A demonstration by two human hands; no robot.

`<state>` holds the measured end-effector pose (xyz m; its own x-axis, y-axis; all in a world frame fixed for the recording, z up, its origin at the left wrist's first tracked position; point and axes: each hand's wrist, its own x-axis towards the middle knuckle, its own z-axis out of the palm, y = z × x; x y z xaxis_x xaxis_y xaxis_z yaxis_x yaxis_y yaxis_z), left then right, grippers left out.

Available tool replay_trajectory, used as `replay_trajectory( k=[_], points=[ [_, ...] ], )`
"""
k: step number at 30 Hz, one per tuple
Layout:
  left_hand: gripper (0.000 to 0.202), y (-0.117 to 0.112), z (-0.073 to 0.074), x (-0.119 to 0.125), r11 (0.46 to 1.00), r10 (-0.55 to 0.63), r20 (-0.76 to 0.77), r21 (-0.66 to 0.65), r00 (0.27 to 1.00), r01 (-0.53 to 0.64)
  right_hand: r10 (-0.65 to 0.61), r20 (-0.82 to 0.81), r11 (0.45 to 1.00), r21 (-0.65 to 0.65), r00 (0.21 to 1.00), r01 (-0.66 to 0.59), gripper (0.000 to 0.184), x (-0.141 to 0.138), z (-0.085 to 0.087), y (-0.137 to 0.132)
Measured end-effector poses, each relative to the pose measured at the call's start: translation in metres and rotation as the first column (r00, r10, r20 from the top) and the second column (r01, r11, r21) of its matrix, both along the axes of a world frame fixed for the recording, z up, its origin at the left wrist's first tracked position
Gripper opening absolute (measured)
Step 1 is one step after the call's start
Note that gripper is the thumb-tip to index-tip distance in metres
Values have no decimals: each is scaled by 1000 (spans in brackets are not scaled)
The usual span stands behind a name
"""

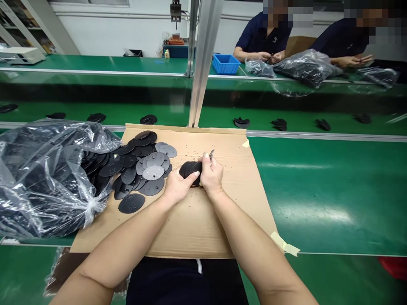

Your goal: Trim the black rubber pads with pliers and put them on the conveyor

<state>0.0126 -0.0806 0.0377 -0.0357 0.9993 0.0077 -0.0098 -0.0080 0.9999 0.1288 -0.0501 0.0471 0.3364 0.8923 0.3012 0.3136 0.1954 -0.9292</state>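
Note:
Over the middle of the cardboard sheet (178,237), my left hand (178,186) is closed on a small stack of black oval plastic pieces (190,168), thumb on the near side. My right hand (212,174) is closed against the stack's right end. From its fist pokes the metal tip of a small tool (211,154); the rest of the tool is hidden, so its exact kind does not show. Left of my hands lies a loose heap of similar oval pieces (152,159), some with small pegs. One oval piece (131,203) lies apart at the near side.
A clear plastic bag (41,182) with black pieces fills the left. Tiny black specks dot the cardboard, which is taped at right. Beyond a metal post (203,63), black pieces (241,123) lie spaced along a green belt. Two people work behind, near a blue bin (226,64).

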Motion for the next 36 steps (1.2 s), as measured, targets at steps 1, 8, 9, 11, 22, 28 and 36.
replay_trajectory(
  k=[1, 8, 9, 11, 22, 28, 36],
  points=[
    [36, 0, -1, 1, 1000, 10, 6, 1, 1000, -10, -5, -4, 1000, 1, 1000, 5, 46, -1, -1, 1],
    [36, 2, 1, 1, 999, 15, -52, 51, 999, -13, 50, -245, 997, -36, 968, -61, 51, 1, -14, 4],
    [35, 2, 3, 0, 998, 17, -90, 54, 996, -12, 93, -274, 994, -36, 957, -106, 51, 1, -14, 4],
    [32, 0, 6, -1, 996, 15, -164, 92, 986, 0, 140, -344, 987, -25, 928, -159, 52, 2, -14, 2],
    [33, -4, 8, 1, 976, 52, -173, 216, 984, -13, 119, -173, 986, 134, 978, -97, 52, 5, -10, -4],
    [37, 3, 4, -4, 984, 53, -173, 177, 984, -22, 195, -208, 979, 92, 958, -180, 51, 3, -13, -5],
    [35, 4, 5, -4, 990, -5, -161, 141, 987, 28, 161, -250, 986, 2, 955, -166, 54, 5, -18, -1]
  ],
)
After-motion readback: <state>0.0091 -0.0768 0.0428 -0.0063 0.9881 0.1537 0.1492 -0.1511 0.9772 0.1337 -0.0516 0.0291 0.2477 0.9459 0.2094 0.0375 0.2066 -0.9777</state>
